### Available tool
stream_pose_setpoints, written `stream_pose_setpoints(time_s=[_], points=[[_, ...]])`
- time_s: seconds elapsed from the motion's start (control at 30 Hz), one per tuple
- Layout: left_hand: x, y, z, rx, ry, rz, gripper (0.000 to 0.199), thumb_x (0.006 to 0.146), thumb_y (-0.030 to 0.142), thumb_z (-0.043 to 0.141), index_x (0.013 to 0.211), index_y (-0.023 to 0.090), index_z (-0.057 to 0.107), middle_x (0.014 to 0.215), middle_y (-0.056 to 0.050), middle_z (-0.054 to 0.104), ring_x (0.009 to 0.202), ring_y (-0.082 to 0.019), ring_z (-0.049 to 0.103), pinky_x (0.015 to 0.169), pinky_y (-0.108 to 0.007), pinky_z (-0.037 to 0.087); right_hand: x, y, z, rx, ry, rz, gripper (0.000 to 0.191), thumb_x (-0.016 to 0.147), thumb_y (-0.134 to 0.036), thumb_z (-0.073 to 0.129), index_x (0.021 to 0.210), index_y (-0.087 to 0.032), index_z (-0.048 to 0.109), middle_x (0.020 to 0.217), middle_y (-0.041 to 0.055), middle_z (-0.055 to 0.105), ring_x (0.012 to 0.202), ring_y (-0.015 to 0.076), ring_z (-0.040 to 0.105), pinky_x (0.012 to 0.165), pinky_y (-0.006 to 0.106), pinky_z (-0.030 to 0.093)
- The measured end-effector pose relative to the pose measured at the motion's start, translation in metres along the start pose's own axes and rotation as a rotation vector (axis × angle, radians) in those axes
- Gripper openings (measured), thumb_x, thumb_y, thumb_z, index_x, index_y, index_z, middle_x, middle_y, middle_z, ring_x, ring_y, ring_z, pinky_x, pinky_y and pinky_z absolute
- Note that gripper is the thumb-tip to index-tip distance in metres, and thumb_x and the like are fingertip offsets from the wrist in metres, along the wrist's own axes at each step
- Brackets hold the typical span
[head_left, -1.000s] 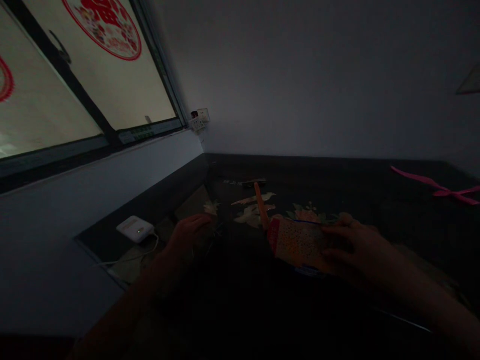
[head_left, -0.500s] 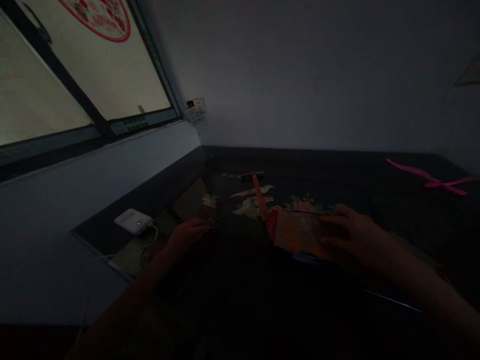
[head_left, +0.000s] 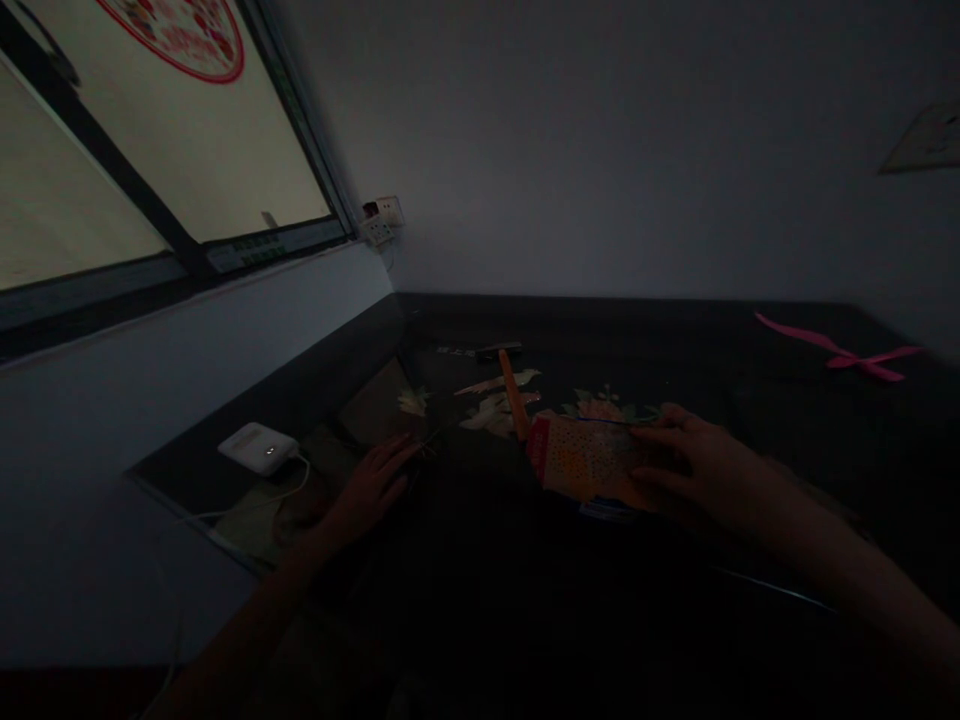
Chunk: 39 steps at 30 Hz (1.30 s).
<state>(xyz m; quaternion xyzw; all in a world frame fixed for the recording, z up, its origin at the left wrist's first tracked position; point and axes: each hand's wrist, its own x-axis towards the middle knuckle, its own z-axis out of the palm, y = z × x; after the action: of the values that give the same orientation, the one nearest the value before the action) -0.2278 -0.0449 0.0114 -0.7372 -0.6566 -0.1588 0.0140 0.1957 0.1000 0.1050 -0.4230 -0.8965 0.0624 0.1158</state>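
Observation:
The room is very dim. My right hand (head_left: 694,450) grips the right end of a small orange patterned box (head_left: 585,460) with a red end, thumb below and fingers along its upper edge. A thin blue line runs along that upper edge. My left hand (head_left: 379,480) lies low on the dark table, fingers stretched and thumb apart. By its fingertips are a few thin stick-like pieces (head_left: 429,446), too dark to name. An orange stick-like object (head_left: 513,393) lies against the box's left end, its far tip near a small dark bar (head_left: 499,351).
A white device (head_left: 257,448) with a white cable (head_left: 292,488) sits at the table's left edge. A pink ribbon (head_left: 862,362) lies at the far right. Floral prints (head_left: 495,412) show on the tabletop. Walls and a window (head_left: 187,150) bound the back and left.
My left hand has flattened, its fingers now spread and stretched near the thin pieces. My right hand keeps its grip on the box. The view has shifted slightly right.

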Motion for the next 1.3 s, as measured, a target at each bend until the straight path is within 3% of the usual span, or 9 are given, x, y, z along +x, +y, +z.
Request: stream_pose_setpoints(time_s=[0.13, 0.27, 0.37, 0.47, 0.6, 0.73, 1.03, 1.3], points=[[0.012, 0.008, 0.009, 0.110, -0.088, 0.026, 0.052, 0.093, 0.029, 0.033, 0.143, 0.029, 0.021, 0.152, -0.005, 0.018, 0.140, -0.025, 0.014, 0.110, -0.054, 0.017, -0.002, -0.003, -0.002, -0.016, -0.009, 0.010, 0.030, 0.080, -0.028, 0.056, 0.105, -0.018, 0.069, 0.099, 0.0117, 0.063, 0.083, 0.0242, 0.062, 0.077, 0.039, 0.051], [0.031, 0.007, 0.018, 0.113, -0.091, 0.041, 0.057, 0.092, 0.029, 0.034, 0.145, 0.027, 0.014, 0.153, -0.006, 0.015, 0.141, -0.024, 0.009, 0.111, -0.053, 0.014, -0.002, -0.006, -0.004, -0.030, -0.026, 0.022, 0.030, 0.082, -0.028, 0.055, 0.106, -0.016, 0.069, 0.101, 0.0123, 0.062, 0.086, 0.0245, 0.061, 0.079, 0.038, 0.050], [0.044, 0.004, 0.025, 0.061, -0.039, 0.039, 0.056, 0.092, 0.027, 0.035, 0.145, 0.025, 0.016, 0.151, -0.008, 0.021, 0.139, -0.024, 0.016, 0.111, -0.052, 0.016, -0.003, -0.009, -0.006, -0.018, -0.041, 0.031, 0.031, 0.083, -0.029, 0.054, 0.108, -0.016, 0.067, 0.100, 0.0125, 0.061, 0.086, 0.0241, 0.061, 0.079, 0.038, 0.050], [0.051, -0.002, 0.026, -0.027, 0.105, 0.015, 0.049, 0.091, 0.023, 0.035, 0.139, 0.023, 0.030, 0.143, -0.010, 0.037, 0.133, -0.022, 0.031, 0.109, -0.048, 0.025, -0.004, -0.010, -0.008, -0.010, -0.052, 0.043, 0.031, 0.083, -0.029, 0.055, 0.108, -0.016, 0.067, 0.100, 0.0124, 0.061, 0.085, 0.0237, 0.061, 0.078, 0.038, 0.051], [0.043, -0.012, 0.017, -0.072, 0.242, -0.024, 0.027, 0.086, 0.021, 0.044, 0.109, 0.020, 0.058, 0.114, -0.009, 0.058, 0.109, -0.021, 0.053, 0.096, -0.041, 0.042, -0.005, -0.008, -0.007, -0.011, -0.006, 0.043, 0.028, 0.082, -0.028, 0.055, 0.106, -0.019, 0.068, 0.100, 0.0107, 0.062, 0.084, 0.0230, 0.061, 0.078, 0.037, 0.051], [0.025, -0.016, 0.009, -0.009, 0.202, -0.009, 0.019, 0.085, 0.023, 0.047, 0.094, 0.020, 0.063, 0.100, -0.007, 0.062, 0.096, -0.020, 0.057, 0.088, -0.038, 0.045, -0.005, -0.005, -0.003, -0.013, 0.007, 0.030, 0.028, 0.082, -0.029, 0.055, 0.104, -0.019, 0.068, 0.098, 0.0103, 0.062, 0.081, 0.0222, 0.061, 0.076, 0.036, 0.051], [0.020, 0.000, 0.003, 0.100, 0.062, 0.054, 0.024, 0.087, 0.025, 0.044, 0.102, 0.023, 0.062, 0.104, -0.006, 0.063, 0.101, -0.020, 0.056, 0.092, -0.040, 0.040, -0.002, -0.006, -0.004, -0.020, -0.011, 0.019, 0.027, 0.081, -0.028, 0.055, 0.103, -0.018, 0.069, 0.098, 0.0107, 0.063, 0.083, 0.0227, 0.062, 0.078, 0.037, 0.051], [0.016, 0.001, 0.000, 0.149, 0.079, 0.062, 0.024, 0.087, 0.024, 0.043, 0.103, 0.024, 0.062, 0.103, -0.005, 0.065, 0.098, -0.020, 0.057, 0.093, -0.040, 0.039, -0.004, -0.005, 0.000, -0.001, 0.025, 0.005, 0.028, 0.083, -0.028, 0.054, 0.103, -0.018, 0.068, 0.098, 0.0114, 0.063, 0.084, 0.0237, 0.061, 0.079, 0.039, 0.051]])
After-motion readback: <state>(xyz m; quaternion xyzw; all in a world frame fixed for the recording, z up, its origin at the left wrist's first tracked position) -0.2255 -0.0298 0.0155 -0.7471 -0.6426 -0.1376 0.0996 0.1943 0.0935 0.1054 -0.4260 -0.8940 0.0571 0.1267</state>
